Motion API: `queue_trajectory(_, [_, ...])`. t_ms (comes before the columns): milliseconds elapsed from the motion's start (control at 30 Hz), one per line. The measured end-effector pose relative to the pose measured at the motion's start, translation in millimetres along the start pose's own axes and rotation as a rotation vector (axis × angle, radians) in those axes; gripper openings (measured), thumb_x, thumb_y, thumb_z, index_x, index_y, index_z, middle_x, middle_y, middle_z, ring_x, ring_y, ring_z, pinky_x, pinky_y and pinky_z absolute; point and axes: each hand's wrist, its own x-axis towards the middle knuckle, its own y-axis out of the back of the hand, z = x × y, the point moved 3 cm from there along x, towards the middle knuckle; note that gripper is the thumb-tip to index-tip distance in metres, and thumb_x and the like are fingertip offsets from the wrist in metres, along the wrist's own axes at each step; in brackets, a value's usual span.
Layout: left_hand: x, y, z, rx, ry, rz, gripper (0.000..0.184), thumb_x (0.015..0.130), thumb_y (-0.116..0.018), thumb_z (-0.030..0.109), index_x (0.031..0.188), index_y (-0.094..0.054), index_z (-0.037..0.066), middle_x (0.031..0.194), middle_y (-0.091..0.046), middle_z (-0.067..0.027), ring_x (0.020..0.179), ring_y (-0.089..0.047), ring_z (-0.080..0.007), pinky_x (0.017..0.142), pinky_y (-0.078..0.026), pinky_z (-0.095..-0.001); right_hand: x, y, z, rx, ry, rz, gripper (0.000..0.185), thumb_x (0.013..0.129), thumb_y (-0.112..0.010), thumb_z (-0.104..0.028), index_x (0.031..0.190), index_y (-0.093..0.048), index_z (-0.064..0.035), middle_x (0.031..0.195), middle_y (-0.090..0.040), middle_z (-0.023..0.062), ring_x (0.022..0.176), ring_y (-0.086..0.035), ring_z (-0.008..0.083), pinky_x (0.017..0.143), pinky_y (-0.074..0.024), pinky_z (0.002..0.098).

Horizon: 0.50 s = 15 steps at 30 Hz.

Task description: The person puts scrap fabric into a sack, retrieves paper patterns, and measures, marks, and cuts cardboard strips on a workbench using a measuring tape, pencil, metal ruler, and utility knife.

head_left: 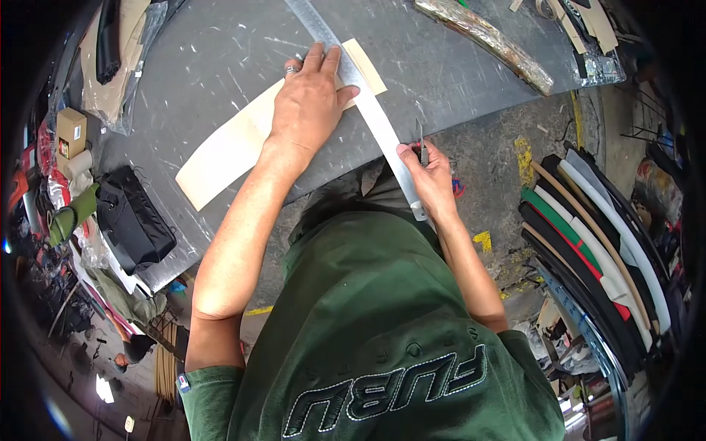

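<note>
My left hand [309, 103], with a ring on one finger, lies flat with its fingers stretched out, pressing on a long metal ruler [379, 126] and a pale beige strip [228, 151]. The ruler crosses the strip near its right end, and a short part of the strip shows beyond it. My right hand [432, 180] is closed around a utility knife [423, 151], its thin blade pointing away from me. The right thumb is close to the ruler's edge; whether it touches is unclear. The ruler's near end overhangs the table edge by my shirt.
The grey, scratched table [213, 66] holds a plastic-wrapped long bundle [489, 44] at the far right and a black bag [132, 217] at the left. A cardboard box [71, 132] stands at far left. Rolls of material [588, 250] are racked at right.
</note>
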Motion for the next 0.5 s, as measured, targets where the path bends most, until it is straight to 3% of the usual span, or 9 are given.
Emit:
queue_trajectory(133, [0,2,1,-0.033,0.014,-0.017,0.072,0.091,-0.071,0.045,0.148,-0.049,0.007,0.152,-0.049,-0.0165,0.126,-0.054,-0.0526,0.105,-0.05,-0.0465,-1,-3,-3,0.022,0.011,0.033,0.026,0.093,-0.074,-0.023,0.08,-0.065,-0.0024,0.067,-0.055,-0.0066,0.065,-0.046,0.0039,0.06,-0.0393,0.0252])
queue_trajectory(233, [0,4,3,0.008,-0.001,-0.008,0.069,0.091,-0.072,0.039,0.147,-0.05,0.006,0.151,-0.051,-0.0137,0.124,-0.058,-0.0467,0.105,-0.051,-0.0432,-2,-3,-6,0.009,0.008,0.044,0.026,0.093,-0.074,-0.022,0.079,-0.065,-0.0024,0.066,-0.054,-0.0068,0.065,-0.046,0.0039,0.06,-0.0392,0.0254])
queue_trajectory(400, [0,4,1,0.007,-0.01,-0.003,0.068,0.091,-0.072,0.039,0.147,-0.051,0.006,0.15,-0.052,-0.0144,0.124,-0.058,-0.0455,0.107,-0.049,-0.0433,-2,-2,-11,-0.024,-0.016,0.048,0.027,0.092,-0.075,-0.022,0.078,-0.065,-0.0021,0.066,-0.054,-0.0067,0.065,-0.046,0.0039,0.06,-0.0391,0.0254])
queue_trajectory(500, [1,1,-2,-0.033,-0.026,0.018,0.07,0.092,-0.07,0.046,0.148,-0.05,0.009,0.151,-0.051,-0.0155,0.125,-0.057,-0.0478,0.11,-0.045,-0.0465,-2,-2,-8,-0.022,-0.023,0.049,0.027,0.092,-0.075,-0.023,0.078,-0.065,-0.002,0.067,-0.054,-0.0065,0.065,-0.046,0.004,0.06,-0.0393,0.0254])
